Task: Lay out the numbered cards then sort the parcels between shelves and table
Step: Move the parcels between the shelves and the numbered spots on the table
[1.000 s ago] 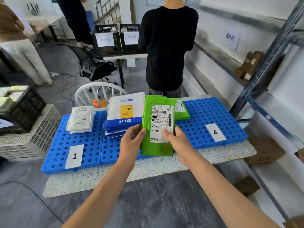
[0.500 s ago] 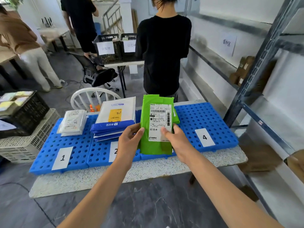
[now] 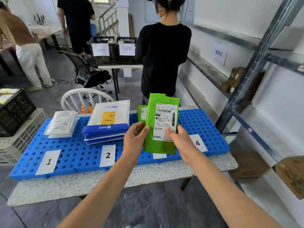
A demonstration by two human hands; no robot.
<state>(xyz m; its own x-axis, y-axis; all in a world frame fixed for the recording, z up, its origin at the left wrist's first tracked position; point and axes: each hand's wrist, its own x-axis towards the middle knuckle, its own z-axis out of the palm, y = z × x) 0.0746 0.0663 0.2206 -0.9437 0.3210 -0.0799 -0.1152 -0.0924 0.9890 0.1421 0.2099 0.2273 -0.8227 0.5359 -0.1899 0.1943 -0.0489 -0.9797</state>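
Observation:
I hold a green parcel (image 3: 160,122) with a white shipping label upright above the blue perforated panels (image 3: 65,150). My left hand (image 3: 134,140) grips its left edge and my right hand (image 3: 180,142) its right edge. Behind it a second green parcel (image 3: 141,113) lies on the panels. Card 1 (image 3: 48,162), card 2 (image 3: 107,155) and card 4 (image 3: 198,143) lie along the front; another card (image 3: 159,155) is mostly hidden under the held parcel. A stack of clear-wrapped parcels (image 3: 61,124) lies behind card 1, a white and blue stack (image 3: 107,120) behind card 2.
The speckled table (image 3: 115,181) carries the panels. A metal shelf rack (image 3: 256,66) with cardboard boxes (image 3: 233,79) stands on the right. A person in black (image 3: 164,58) stands just behind the table. Crates (image 3: 14,122) sit at left, a white chair (image 3: 85,99) behind.
The view has shifted so the table sits lower and further left in frame. Both hands keep the green parcel, now held a little higher and tilted upright over the third panel.

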